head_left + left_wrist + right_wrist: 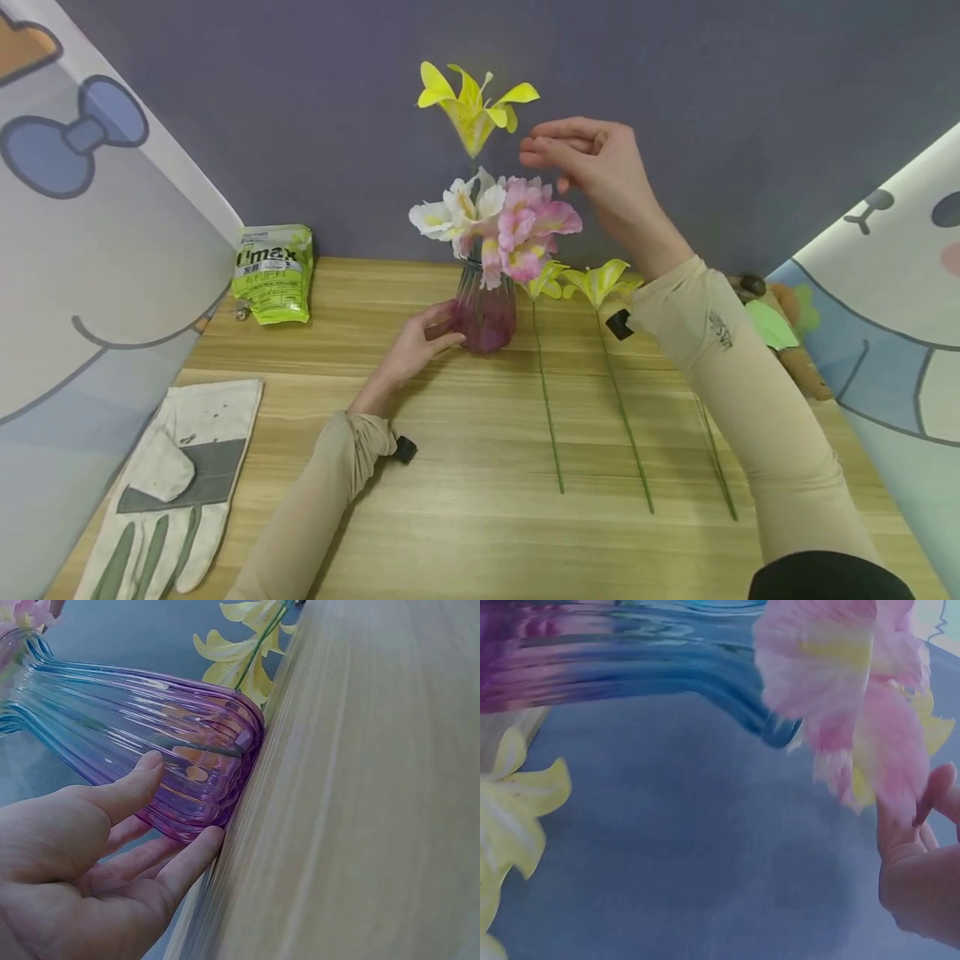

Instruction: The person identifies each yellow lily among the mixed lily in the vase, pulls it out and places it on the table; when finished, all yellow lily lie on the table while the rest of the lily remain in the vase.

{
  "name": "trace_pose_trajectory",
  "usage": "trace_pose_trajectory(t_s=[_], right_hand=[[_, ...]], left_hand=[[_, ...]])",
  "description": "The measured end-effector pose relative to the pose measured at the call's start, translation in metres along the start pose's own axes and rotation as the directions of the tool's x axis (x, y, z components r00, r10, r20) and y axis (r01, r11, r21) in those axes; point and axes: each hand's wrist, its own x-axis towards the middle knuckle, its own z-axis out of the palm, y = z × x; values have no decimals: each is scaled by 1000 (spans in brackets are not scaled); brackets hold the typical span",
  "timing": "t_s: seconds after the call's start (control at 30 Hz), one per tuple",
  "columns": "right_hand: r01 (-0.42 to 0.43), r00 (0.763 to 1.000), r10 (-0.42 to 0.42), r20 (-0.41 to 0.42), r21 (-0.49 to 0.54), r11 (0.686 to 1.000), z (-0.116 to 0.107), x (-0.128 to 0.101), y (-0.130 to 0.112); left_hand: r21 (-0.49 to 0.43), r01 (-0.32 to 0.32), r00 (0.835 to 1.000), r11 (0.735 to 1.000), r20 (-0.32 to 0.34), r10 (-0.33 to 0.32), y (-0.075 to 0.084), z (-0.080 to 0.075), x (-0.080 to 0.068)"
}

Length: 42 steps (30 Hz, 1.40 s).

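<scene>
Flower arranging, vase [484, 315] on table [465, 500]. Your left hand [417, 343] steadies its base, fingers straight against glass. Your right hand [592, 167], fingertips drawn together on nothing visible, hovers beside the yellow lily [472, 107]; adjust blooms gently, keeping the vase braced.

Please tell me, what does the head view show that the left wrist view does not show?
Only the head view shows the right hand raised beside the tall yellow lily, the work glove, the green packet and the whole stems lying on the table. Only the left wrist view shows the left thumb and fingertips pressed on the ribbed glass. Both show the left hand touching the purple vase.
</scene>
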Motion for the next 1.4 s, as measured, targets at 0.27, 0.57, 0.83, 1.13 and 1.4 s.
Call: trace_pose_trajectory(t_s=[0.27, 0.57, 0.83, 1.13, 1.4], right_hand=[[-52, 997, 59, 56, -120, 991, 24, 14, 6], [-120, 988, 134, 82, -153, 981, 36, 21, 20], [-134, 988, 145, 55, -168, 977, 44, 28, 26], [-138, 986, 153, 64, -193, 972, 50, 33, 29], [-83, 991, 110, 75, -290, 953, 54, 31, 32]], left_hand=[[-1, -8, 1000, 1000, 5, 8, 0, 2, 0], [-8, -5, 1000, 1000, 6, 5, -2, 1, 2], [-7, -3, 1000, 1000, 8, 3, -2, 2, 2], [-19, -14, 1000, 1000, 10, 14, -2, 2, 3], [-12, -6, 1000, 1000, 6, 6, -1, 0, 0]])
